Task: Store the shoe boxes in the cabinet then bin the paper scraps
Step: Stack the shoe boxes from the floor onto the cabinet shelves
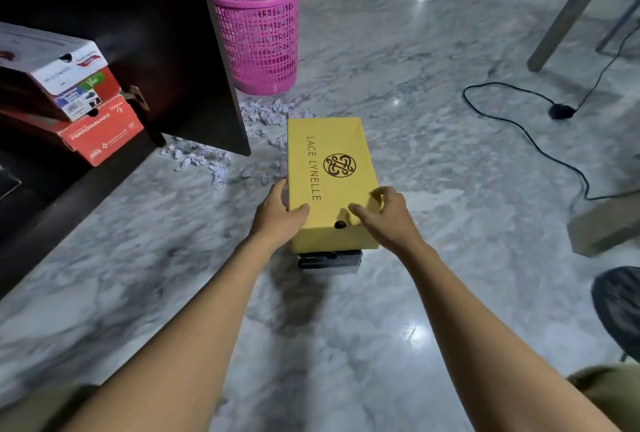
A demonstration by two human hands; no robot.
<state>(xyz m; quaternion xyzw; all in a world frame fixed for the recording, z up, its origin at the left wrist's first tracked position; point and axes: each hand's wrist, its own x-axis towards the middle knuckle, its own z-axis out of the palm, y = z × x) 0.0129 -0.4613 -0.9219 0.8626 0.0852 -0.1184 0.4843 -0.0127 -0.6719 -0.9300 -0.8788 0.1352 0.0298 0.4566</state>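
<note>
The yellow shoe box (330, 168) lies lid up on top of a dark box (329, 262) on the floor (346, 327), its long side running away from me, out in the open and well clear of the walls. I have it by the near end. My left hand (277, 213) clasps the near left corner, thumb flat on the lid and fingers wrapped down the side. My right hand (388, 217) curls over the near right corner with its fingers bent onto the lid. As I judge it, holding only the lid is the weak point, since it could lift off and leave the base behind. I want my fingers lower, under the base edge on both sides, before I raise it. I should also lift straight up so the dark box underneath is not dragged along. The cabinet (69, 203) stands open to my left, with a white box (59, 71) already stacked on a red box (100, 133) inside. The swing goes left, past the cabinet door (194, 50), which juts out over the paper scraps (207, 158). The scraps trail toward the pink basket (258, 33) beyond, and they can wait.
</note>
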